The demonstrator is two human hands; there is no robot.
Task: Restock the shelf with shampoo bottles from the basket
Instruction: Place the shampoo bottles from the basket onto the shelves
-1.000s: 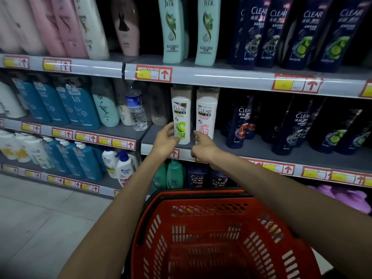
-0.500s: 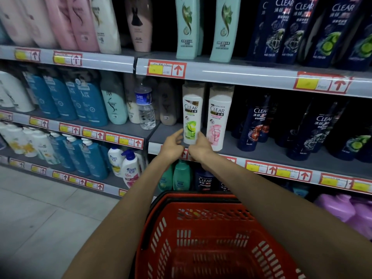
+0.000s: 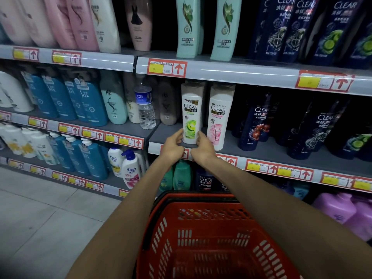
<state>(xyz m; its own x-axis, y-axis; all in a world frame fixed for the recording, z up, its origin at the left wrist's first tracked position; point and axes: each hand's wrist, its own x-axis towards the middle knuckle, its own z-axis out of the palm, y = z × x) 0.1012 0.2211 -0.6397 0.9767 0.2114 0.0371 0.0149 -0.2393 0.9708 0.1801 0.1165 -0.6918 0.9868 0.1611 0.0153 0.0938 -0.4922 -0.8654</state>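
Note:
A white Clear shampoo bottle with a green label (image 3: 190, 115) stands upright at the front edge of the middle shelf (image 3: 267, 156). My left hand (image 3: 173, 147) grips its lower left side and my right hand (image 3: 202, 150) grips its lower right side. A second white Clear bottle with a pink label (image 3: 220, 117) stands just to its right. The red plastic basket (image 3: 211, 236) sits below my forearms; no bottle shows inside it.
Dark blue Clear bottles (image 3: 255, 125) fill the shelf to the right. A water bottle (image 3: 146, 109) and teal bottles (image 3: 88, 101) stand to the left. Shelves above and below hold more bottles. Grey floor tiles (image 3: 40, 218) lie at lower left.
Both hands have closed in on the base of the green-label bottle from either side. The view has shifted closer to the shelf.

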